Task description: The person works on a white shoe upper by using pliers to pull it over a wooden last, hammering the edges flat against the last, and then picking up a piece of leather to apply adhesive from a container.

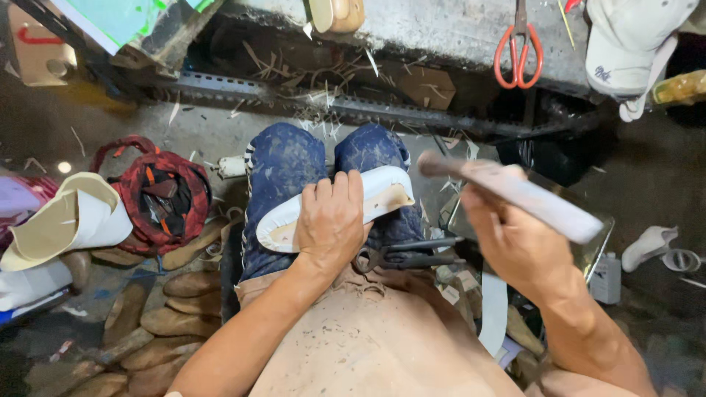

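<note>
White upper material is already stretched over the shoe lying sole-up across the person's knees, its pale bottom showing at toe and heel. The left hand is pressed flat over the middle of the shoe, fingers curled over its far edge, pinning it to the lap. To the right of the shoe and raised above it, the right hand is closed round the handle of a long hammer-like tool. Judging by this, the upper is pulled on but its edge looks unfinished; the working down along the sole seems part done, with more left.

The middle of the shoe is hidden beneath the left hand, so the edge there cannot be judged. The tool is motion-blurred and its head hard to make out. Dark pincers lie on the lap just below the shoe. Beyond the shoe, red-handled scissors rest on the worktop; wooden lasts lie on the floor to its left.
</note>
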